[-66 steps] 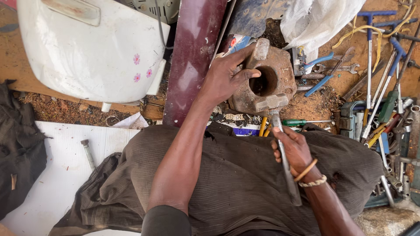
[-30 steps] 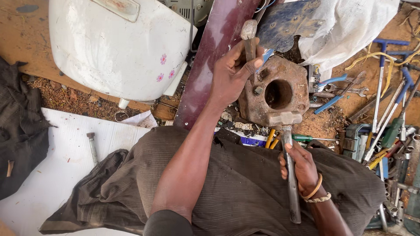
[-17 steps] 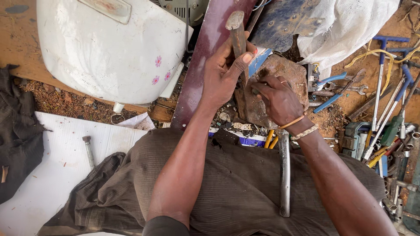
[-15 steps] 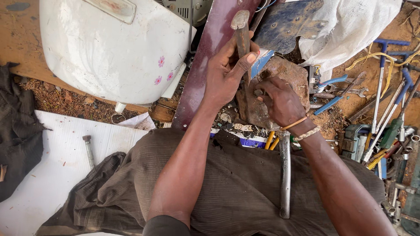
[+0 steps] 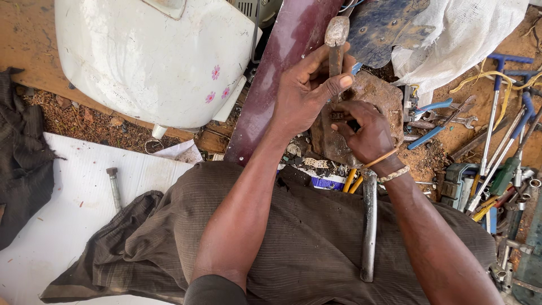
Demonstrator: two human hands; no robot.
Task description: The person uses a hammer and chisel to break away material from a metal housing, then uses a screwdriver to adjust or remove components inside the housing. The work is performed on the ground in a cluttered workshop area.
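Head view, single frame.

Item 1: left hand (image 5: 305, 90), located at about 12 o'clock from the lap. The fingers are wrapped round a rusty tool shaft (image 5: 335, 56) with a rounded grey head, held upright; the thumb is pressed along its side.

Item 2: right hand (image 5: 366, 131), just beside the left, at 1 o'clock. The fingers are curled and pressed against the front of a rusty metal casting (image 5: 378, 93); whether something small is pinched between them cannot be told. Two bracelets are worn at the wrist.

Item 3: rusty metal casting, stood on the ground beyond the knees, between both hands, touched by each.

Item 4: steel bar (image 5: 368, 226), laid along the right thigh, running towards 6 o'clock, unheld.

Item 5: dark red panel (image 5: 276, 85), leant diagonally at 11 o'clock, behind the left wrist.

Item 6: white plastic body panel (image 5: 152, 62) with small pink flowers, at 10 o'clock.

Item 7: loose bolt (image 5: 114, 187) on a white board (image 5: 62, 226), at 9 o'clock.

Item 8: scattered hand tools (image 5: 497, 164), wrenches, pliers and screwdrivers, on the dirt at 3 o'clock.

Item 9: white sack (image 5: 468, 34), at 1 o'clock, well apart from the hands.
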